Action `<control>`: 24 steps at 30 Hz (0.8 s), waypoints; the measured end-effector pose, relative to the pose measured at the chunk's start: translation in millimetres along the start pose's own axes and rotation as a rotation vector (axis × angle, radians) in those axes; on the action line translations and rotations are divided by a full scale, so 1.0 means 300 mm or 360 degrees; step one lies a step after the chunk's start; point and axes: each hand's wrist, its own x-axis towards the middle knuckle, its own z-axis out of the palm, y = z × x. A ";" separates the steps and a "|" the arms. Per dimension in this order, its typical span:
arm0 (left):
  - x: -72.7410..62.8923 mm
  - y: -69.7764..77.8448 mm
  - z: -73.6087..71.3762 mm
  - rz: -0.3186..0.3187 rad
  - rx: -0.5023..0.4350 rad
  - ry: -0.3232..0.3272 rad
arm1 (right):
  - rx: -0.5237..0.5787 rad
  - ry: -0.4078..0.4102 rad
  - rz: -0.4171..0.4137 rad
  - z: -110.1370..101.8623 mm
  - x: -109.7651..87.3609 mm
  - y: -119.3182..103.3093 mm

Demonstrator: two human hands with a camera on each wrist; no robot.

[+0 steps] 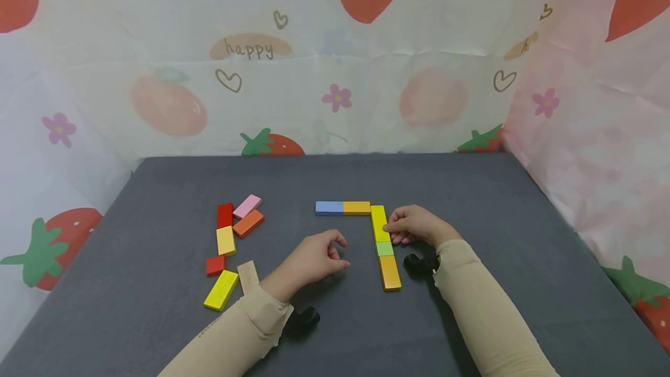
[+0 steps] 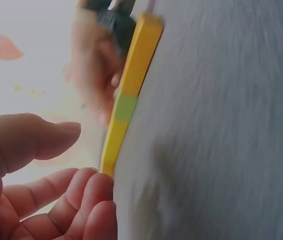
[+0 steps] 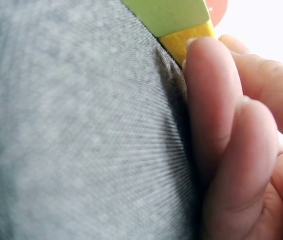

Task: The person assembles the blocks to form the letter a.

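Blocks lie end to end in an angled line on the dark table. A blue block [image 1: 329, 208] and an orange block [image 1: 356, 208] form the far row. From its right end, a yellow block [image 1: 379, 221], a light green block [image 1: 384, 248] and a golden-orange block [image 1: 389, 273] run towards me. My right hand [image 1: 419, 224] touches the yellow block's right side with its fingertips, fingers loosely bent; the right wrist view shows fingertips [image 3: 209, 65] right at its edge. Left of the line, my left hand [image 1: 314, 258] hovers with relaxed fingers and nothing between them.
At the left lie loose blocks: a pink block [image 1: 247, 206], an orange-red block [image 1: 248, 223], a red block [image 1: 225, 215], a pale yellow block [image 1: 226, 241], a small red block [image 1: 215, 266], a bright yellow block [image 1: 221, 290] and a wooden block [image 1: 248, 277] partly behind my left forearm.
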 end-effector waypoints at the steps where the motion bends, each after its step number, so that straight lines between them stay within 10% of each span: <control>1: -0.008 -0.012 -0.017 -0.0009 -0.0005 0.0011 | -0.0004 0.0001 -0.0003 0.001 -0.001 0.000; 16: -0.160 -0.157 -0.227 -0.0185 0.0153 0.0287 | 0.0010 0.0014 -0.0019 -0.001 0.000 0.007; 24: -0.203 -0.264 -0.276 -0.0094 0.0261 0.0171 | 0.0019 0.0010 -0.0009 0.004 -0.002 0.004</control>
